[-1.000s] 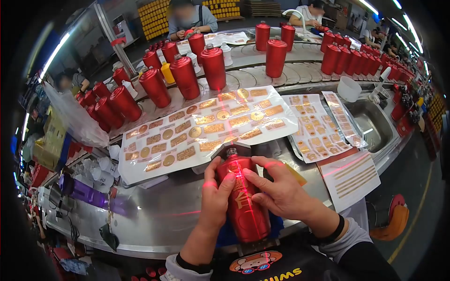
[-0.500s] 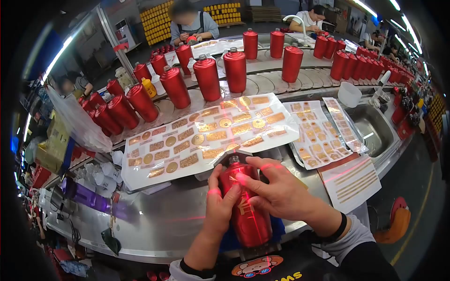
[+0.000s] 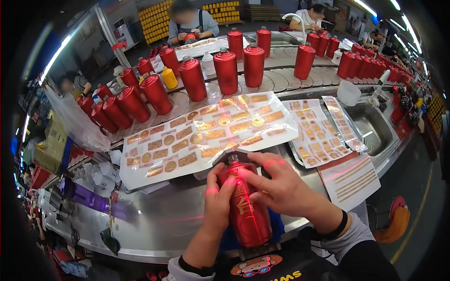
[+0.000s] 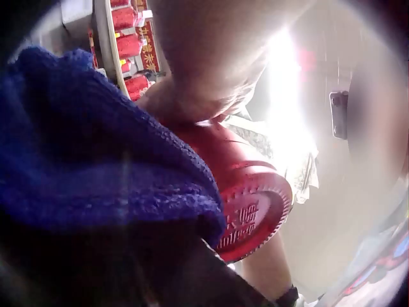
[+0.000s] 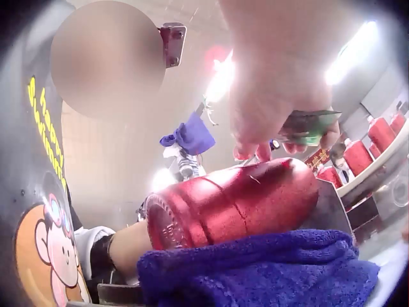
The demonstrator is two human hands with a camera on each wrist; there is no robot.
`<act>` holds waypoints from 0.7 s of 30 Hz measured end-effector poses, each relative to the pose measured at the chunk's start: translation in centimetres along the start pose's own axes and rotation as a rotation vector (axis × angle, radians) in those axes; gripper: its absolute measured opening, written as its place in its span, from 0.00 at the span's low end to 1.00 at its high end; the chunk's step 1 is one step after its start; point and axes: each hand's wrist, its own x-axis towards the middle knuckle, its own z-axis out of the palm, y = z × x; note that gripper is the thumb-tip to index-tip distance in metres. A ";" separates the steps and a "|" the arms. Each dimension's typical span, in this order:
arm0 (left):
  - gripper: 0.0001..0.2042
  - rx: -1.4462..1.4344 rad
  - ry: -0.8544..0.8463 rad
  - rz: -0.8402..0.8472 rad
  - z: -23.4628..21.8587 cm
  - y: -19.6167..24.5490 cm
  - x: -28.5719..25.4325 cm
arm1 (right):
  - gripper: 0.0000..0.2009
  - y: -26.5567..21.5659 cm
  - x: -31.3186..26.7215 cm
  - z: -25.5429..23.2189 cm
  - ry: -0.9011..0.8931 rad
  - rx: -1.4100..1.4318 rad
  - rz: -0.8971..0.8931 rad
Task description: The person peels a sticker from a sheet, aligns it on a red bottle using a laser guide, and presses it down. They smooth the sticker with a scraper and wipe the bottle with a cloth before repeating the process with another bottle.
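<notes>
A red bottle (image 3: 251,220) with gold characters (image 3: 243,201) lies on its back on a blue cloth (image 3: 277,227), neck pointing away. Its clear-topped neck (image 3: 233,159) stays uncovered. Gripping the left shoulder, my left hand (image 3: 216,203) lays its thumb along the front. From the right, my right hand (image 3: 286,189) bends over the bottle, fingertips on the front beside the characters. In the right wrist view a dark green flat piece (image 5: 310,125) sits among this hand's curled fingers. The left wrist view shows the bottle's embossed base (image 4: 252,220). Red laser lines cross bottle and hands.
Behind the bottle lies a large sheet of gold stickers (image 3: 187,140). Smaller sticker sheets (image 3: 314,133) and a striped sheet (image 3: 351,182) lie right, near a sink (image 3: 375,126). Red bottles (image 3: 192,79) stand on a curved conveyor (image 3: 276,79). A purple object (image 3: 89,196) lies left.
The conveyor's bottles have shifted to the right. Both hands stay on the red bottle, with small shifts of the fingers; the visible part of the gold characters differs from one second ago.
</notes>
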 end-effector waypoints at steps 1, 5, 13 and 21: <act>0.29 0.013 0.009 -0.007 0.1 0.1 0.1 | 0.25 -0.1 -0.1 0.1 -0.014 -0.005 -0.018; 0.27 -0.139 -0.017 -0.031 0.2 0.3 0.1 | 0.26 0.4 -0.5 0.4 -0.041 0.010 0.020; 0.26 -0.166 -0.033 -0.025 -0.2 -0.3 0.1 | 0.27 0.1 -1.2 0.4 -0.038 0.006 0.038; 0.30 -0.164 -0.083 0.004 -0.3 -0.2 -0.4 | 0.26 -0.5 -1.8 0.8 -0.015 -0.003 0.001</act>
